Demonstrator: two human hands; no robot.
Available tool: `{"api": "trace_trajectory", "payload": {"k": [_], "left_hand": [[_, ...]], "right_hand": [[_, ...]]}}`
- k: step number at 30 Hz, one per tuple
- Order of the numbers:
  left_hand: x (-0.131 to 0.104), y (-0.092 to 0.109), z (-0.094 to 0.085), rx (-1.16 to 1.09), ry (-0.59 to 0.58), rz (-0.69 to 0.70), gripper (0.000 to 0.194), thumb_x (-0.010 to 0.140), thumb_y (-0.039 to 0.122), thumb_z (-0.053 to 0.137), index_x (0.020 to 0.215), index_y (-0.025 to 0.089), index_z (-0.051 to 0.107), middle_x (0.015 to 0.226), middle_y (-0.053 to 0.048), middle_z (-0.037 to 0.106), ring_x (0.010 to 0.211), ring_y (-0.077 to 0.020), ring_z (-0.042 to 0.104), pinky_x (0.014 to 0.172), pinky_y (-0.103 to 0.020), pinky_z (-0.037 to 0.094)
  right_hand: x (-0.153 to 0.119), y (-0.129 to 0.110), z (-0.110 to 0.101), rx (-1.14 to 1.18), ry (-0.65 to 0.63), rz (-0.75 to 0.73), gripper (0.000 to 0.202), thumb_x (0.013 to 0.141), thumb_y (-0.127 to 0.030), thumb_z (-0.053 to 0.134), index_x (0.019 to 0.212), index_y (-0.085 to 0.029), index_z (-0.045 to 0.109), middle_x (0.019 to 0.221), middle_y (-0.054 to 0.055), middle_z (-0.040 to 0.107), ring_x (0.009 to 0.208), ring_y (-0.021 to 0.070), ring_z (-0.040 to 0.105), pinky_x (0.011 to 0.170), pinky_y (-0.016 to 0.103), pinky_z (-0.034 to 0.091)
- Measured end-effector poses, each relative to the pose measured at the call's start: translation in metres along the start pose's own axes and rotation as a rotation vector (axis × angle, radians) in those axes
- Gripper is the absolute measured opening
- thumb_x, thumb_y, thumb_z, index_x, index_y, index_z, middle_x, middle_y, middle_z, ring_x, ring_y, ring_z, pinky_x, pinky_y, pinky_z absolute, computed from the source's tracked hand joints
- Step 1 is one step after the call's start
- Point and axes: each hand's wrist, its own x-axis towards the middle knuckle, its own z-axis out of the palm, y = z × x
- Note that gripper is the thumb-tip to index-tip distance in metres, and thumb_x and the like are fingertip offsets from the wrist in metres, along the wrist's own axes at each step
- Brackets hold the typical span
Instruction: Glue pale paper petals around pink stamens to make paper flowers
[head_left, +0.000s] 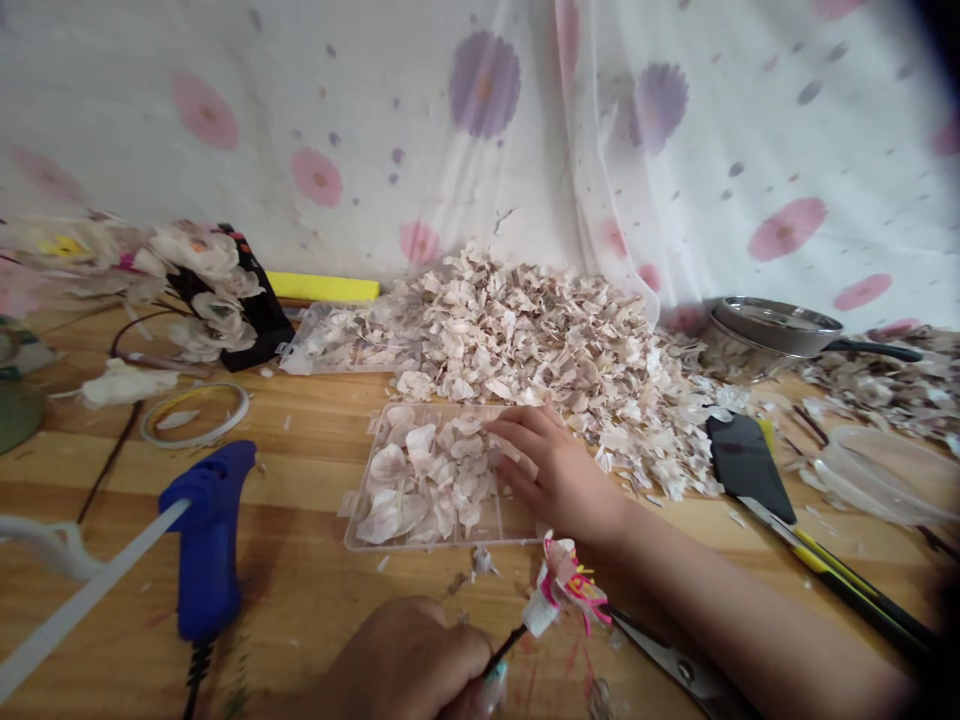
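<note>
My left hand (pixel 420 655), at the bottom middle, is closed around the dark stem of a handmade flower (pixel 566 585). The flower has pale petals edged in pink, yellow stamens and a white wrapped base, and it tilts up to the right. My right hand (pixel 551 465) reaches over the right part of a clear plastic tray (pixel 465 543). Its fingers are apart and touch the pale dried petals (pixel 427 470) in the tray; the thumb is mostly hidden. Scissors (pixel 675 665) lie under my right forearm.
A large heap of petals (pixel 540 330) rises behind the tray. On the left are a blue glue gun (pixel 210 540), a tape roll (pixel 195 415) and finished flowers (pixel 206 270). A utility knife (pixel 832 570), a pan (pixel 780 325) and a clear bowl (pixel 885 480) lie on the right.
</note>
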Motion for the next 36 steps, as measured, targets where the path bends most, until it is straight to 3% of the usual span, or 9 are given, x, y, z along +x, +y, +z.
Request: {"api": "trace_trajectory", "payload": {"k": [5,10,15,19,21,25,27,31,36], "left_hand": [[-0.003,-0.011,0.014,-0.084,0.121,0.074,0.039,0.097,0.031,0.034,0.066,0.024,0.056,0.042,0.002,0.059,0.033,-0.0114,0.052,0.037,-0.021,0.035],[-0.003,-0.01,0.016,-0.097,0.171,0.085,0.038,0.097,0.031,0.034,0.068,0.024,0.057,0.042,0.002,0.058,0.032,-0.0113,0.052,0.037,-0.021,0.034],[-0.001,0.002,0.0,-0.082,0.061,-0.066,0.029,0.095,0.026,0.043,0.072,0.023,0.061,0.053,-0.001,0.066,0.045,-0.0136,0.061,0.048,-0.02,0.044],[-0.003,-0.002,0.002,-0.234,0.091,-0.087,0.025,0.094,0.028,0.047,0.072,0.024,0.06,0.051,0.001,0.062,0.042,-0.0127,0.057,0.043,-0.02,0.041],[-0.006,-0.004,0.008,-0.399,0.127,-0.167,0.028,0.094,0.031,0.046,0.071,0.024,0.057,0.048,0.002,0.058,0.038,-0.0113,0.051,0.04,-0.02,0.038],[-0.008,-0.001,0.017,-0.764,0.24,-0.66,0.045,0.097,0.049,0.037,0.063,0.022,0.05,0.045,0.003,0.047,0.035,-0.0091,0.04,0.036,-0.02,0.033],[-0.006,0.0,0.018,-0.89,0.292,-0.816,0.051,0.095,0.057,0.037,0.062,0.021,0.05,0.048,0.003,0.047,0.036,-0.0082,0.04,0.035,-0.018,0.033],[0.002,-0.005,0.014,-0.961,0.381,-0.775,0.046,0.089,0.061,0.049,0.068,0.019,0.053,0.058,0.003,0.053,0.044,-0.009,0.05,0.04,-0.018,0.044],[0.006,-0.005,0.012,-0.96,0.399,-0.775,0.041,0.088,0.055,0.056,0.068,0.019,0.05,0.058,0.005,0.054,0.045,-0.0076,0.051,0.043,-0.018,0.045]], "right_hand": [[0.001,-0.001,0.003,-0.005,0.004,-0.052,0.023,0.092,-0.01,0.047,0.106,-0.014,0.066,0.11,0.014,0.062,0.101,0.0246,0.053,0.089,0.041,0.048],[0.0,-0.002,0.002,-0.016,0.02,-0.028,0.03,0.091,-0.009,0.046,0.117,-0.012,0.063,0.117,0.015,0.059,0.106,0.027,0.051,0.092,0.045,0.047],[0.0,0.001,0.002,0.15,0.11,-0.045,0.028,0.097,-0.016,0.044,0.12,-0.017,0.059,0.115,0.012,0.061,0.107,0.0234,0.054,0.095,0.042,0.046],[0.001,0.0,0.001,0.332,0.185,0.026,0.023,0.099,-0.024,0.042,0.108,-0.019,0.063,0.105,0.01,0.064,0.102,0.0206,0.057,0.092,0.038,0.045],[0.001,-0.001,0.0,0.455,0.201,0.104,0.026,0.1,-0.03,0.041,0.101,-0.019,0.064,0.099,0.008,0.064,0.096,0.0194,0.059,0.089,0.037,0.045],[0.0,-0.007,-0.002,0.746,0.171,0.25,0.036,0.098,-0.045,0.044,0.091,-0.018,0.066,0.087,0.005,0.065,0.082,0.0164,0.059,0.078,0.031,0.048],[0.0,-0.01,-0.002,0.853,0.148,0.292,0.037,0.095,-0.049,0.048,0.088,-0.018,0.067,0.083,0.004,0.066,0.078,0.0151,0.059,0.075,0.029,0.049],[0.0,-0.016,-0.006,0.893,0.092,0.298,0.037,0.095,-0.048,0.048,0.093,-0.018,0.071,0.087,0.004,0.072,0.081,0.0149,0.063,0.079,0.03,0.052],[-0.002,-0.017,-0.003,0.745,-0.001,0.209,0.024,0.092,-0.03,0.056,0.108,-0.019,0.069,0.097,0.006,0.075,0.088,0.0176,0.068,0.084,0.036,0.054]]}}
